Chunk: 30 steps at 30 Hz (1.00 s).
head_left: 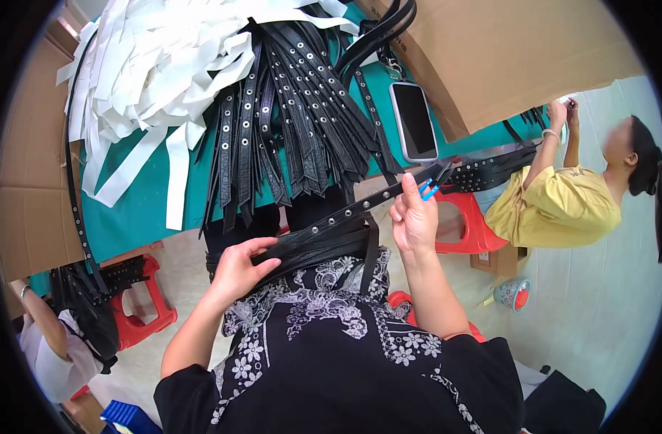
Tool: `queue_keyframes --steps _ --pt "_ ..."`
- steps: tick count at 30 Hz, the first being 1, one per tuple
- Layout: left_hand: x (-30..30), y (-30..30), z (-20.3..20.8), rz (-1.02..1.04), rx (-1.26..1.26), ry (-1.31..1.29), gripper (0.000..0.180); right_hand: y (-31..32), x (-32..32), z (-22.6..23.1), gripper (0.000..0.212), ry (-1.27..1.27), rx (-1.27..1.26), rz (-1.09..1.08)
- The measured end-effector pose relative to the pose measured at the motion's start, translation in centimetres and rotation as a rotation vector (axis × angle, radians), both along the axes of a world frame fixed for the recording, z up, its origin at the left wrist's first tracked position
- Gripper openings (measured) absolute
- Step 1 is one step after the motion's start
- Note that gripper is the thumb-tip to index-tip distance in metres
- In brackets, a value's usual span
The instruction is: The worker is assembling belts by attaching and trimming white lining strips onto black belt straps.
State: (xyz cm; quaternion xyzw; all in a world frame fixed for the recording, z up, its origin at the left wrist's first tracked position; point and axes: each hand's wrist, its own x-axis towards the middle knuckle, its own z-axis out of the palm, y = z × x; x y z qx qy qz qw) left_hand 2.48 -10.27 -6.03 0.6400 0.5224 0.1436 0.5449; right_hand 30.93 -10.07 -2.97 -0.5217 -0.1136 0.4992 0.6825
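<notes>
Diagonally, strap (358, 209), left fingers (262, 244) to right fingers (410, 192)

The left forearm (199, 329) slants in from the near left, the left hand (238, 270) bent rightward, thumb parted from the fingers. The right forearm (439, 298) rises steeper; the right hand (415, 220) sits farther out, thumb upright, fingers curled.

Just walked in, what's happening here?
A person holds a black eyeleted strap slantwise above the lap. The right hand grips its upper part, with blue-handled snips in the same hand; the left hand is at its lower part, its grip unclear, by more black straps. On the teal table ahead, bunched eyeleted straps hang over the edge beside a heap of white strips, with a phone to the right. A co-worker in yellow is off to the right.
</notes>
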Motion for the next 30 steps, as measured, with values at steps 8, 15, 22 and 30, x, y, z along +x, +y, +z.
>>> queue_keyframes --steps 8,15,22,30 --pt "-7.7 0.2 2.9 -0.081 -0.017 0.393 0.025 -1.7 5.5 -4.6 0.031 0.188 -0.107 -0.119" --pt "-8.3 -0.5 2.9 -0.078 -0.339 0.001 0.016 -7.9 16.6 -13.5 0.038 -0.100 -0.455 -0.401" --pt "1.3 -1.7 -4.4 -0.316 0.358 0.164 0.020 -13.9 16.2 -17.3 0.033 -0.343 -0.750 -0.257" --pt "1.0 -1.9 -5.2 -0.431 0.557 0.173 0.030 -9.7 7.6 -10.5 0.018 -0.876 -0.157 0.648"
